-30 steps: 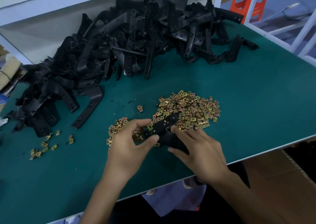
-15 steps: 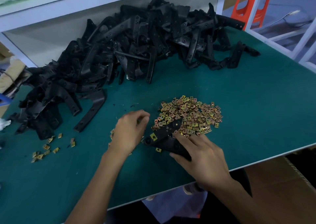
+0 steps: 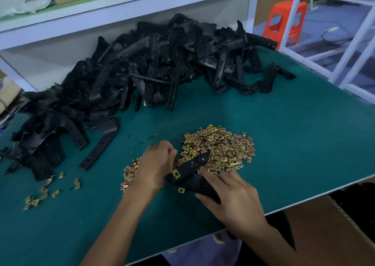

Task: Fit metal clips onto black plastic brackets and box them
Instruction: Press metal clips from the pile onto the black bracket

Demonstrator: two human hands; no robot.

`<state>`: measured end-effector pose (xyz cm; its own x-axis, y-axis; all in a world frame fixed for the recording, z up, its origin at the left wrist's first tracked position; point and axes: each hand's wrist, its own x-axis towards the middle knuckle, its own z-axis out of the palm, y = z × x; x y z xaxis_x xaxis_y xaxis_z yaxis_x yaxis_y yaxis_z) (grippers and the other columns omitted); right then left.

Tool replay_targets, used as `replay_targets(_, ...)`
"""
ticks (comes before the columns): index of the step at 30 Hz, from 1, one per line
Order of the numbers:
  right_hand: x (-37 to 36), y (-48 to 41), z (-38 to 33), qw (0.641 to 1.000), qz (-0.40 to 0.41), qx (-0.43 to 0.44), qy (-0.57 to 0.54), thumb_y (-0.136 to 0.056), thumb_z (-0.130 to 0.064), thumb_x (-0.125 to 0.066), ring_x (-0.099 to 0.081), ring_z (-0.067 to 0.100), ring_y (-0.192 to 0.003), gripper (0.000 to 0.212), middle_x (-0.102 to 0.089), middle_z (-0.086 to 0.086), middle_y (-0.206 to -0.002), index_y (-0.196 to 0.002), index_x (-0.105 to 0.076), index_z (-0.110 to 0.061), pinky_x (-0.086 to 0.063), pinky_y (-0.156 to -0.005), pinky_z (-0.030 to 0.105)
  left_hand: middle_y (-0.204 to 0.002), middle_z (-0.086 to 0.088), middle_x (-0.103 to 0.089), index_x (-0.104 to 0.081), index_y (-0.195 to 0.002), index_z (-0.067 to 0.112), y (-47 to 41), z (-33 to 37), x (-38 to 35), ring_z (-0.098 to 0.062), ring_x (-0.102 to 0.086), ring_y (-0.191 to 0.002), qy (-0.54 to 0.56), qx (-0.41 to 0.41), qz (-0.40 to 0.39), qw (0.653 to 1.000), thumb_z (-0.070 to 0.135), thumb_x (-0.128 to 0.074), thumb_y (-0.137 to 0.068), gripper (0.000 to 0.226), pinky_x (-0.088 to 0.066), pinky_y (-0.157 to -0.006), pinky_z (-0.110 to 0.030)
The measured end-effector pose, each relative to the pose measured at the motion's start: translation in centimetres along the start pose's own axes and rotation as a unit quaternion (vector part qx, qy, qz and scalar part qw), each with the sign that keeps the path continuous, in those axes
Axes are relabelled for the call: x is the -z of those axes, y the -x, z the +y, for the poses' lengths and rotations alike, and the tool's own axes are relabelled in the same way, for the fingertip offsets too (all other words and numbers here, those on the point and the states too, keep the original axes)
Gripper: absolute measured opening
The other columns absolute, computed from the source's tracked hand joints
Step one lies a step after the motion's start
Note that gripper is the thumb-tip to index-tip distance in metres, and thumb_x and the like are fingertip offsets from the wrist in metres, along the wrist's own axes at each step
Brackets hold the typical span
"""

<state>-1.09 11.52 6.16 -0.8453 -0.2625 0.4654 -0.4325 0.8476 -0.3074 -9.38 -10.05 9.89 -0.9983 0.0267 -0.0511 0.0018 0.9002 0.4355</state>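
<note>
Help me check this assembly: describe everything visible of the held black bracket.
The bracket is a long, matte black, plastic-looking bar with round holes, slanted over the green table beside the clip pile. A yellowish metal clip sits near its left end. The right hand grips its near end; the left hand curls beside it.
</note>
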Motion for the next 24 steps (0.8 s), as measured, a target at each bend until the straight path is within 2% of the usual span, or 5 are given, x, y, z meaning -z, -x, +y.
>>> replay_targets(11,0.2,0.0,-0.2,1.000,-0.004,-0.011,0.012,-0.087,-0.064,-0.052,-0.056,0.016,-0.081,0.053,-0.061,-0.014,-0.086,-0.128,-0.065,-0.032,-0.041,-0.056,0.025,-0.097,0.008,-0.063,-0.054,-0.081,0.037,-0.6,-0.2,0.6,-0.014,-0.060,-0.094,0.024,0.012,-0.074,0.997,0.043,-0.062,-0.096,0.019,-0.051,-0.089,-0.038)
replay_targets(16,0.3,0.0,-0.2,1.000,0.002,-0.008,0.012,-0.086,-0.062,-0.056,-0.055,0.015,-0.080,0.053,-0.062,-0.014,-0.086,-0.128,-0.067,-0.031,-0.038,-0.057,0.024,-0.089,0.016,-0.063,-0.060,-0.084,0.034,-0.2,-0.3,0.3,0.003,-0.055,-0.079,0.033,0.020,-0.107,0.993,0.046,-0.061,-0.096,0.016,-0.043,-0.066,-0.022)
replay_targets(18,0.3,0.0,-0.2,1.000,0.004,-0.010,0.010,-0.084,-0.061,-0.060,-0.056,0.015,-0.080,0.054,-0.062,-0.014,-0.085,-0.128,-0.067,-0.031,-0.038,-0.056,0.024,-0.091,0.012,-0.063,-0.061,-0.088,0.031,0.3,-0.2,0.3,-0.002,-0.056,-0.081,0.025,0.009,-0.092,0.995,0.045,-0.056,-0.098,0.018,-0.043,-0.067,-0.025)
replay_targets(21,0.3,0.0,-0.2,1.000,0.001,-0.011,0.005,-0.085,-0.062,-0.059,-0.056,0.015,-0.080,0.054,-0.062,-0.014,-0.086,-0.128,-0.067,-0.031,-0.038,-0.057,0.024,-0.095,0.010,-0.057,-0.060,-0.099,0.028,1.0,-0.3,0.5,-0.008,-0.053,-0.086,0.020,-0.020,-0.061,0.998,0.034,-0.057,-0.097,0.007,-0.045,-0.077,-0.032)
replay_targets(24,0.2,0.0,-0.2,1.000,0.001,-0.009,0.003,-0.084,-0.061,-0.061,-0.054,0.013,-0.080,0.054,-0.062,-0.014,-0.085,-0.127,-0.067,-0.030,-0.032,-0.060,0.021,-0.099,0.009,-0.053,-0.061,-0.107,0.030,1.5,-0.6,0.2,-0.012,-0.049,-0.091,-0.036,-0.057,-0.072,0.995,0.012,-0.066,-0.085,0.029,-0.042,-0.079,-0.027)
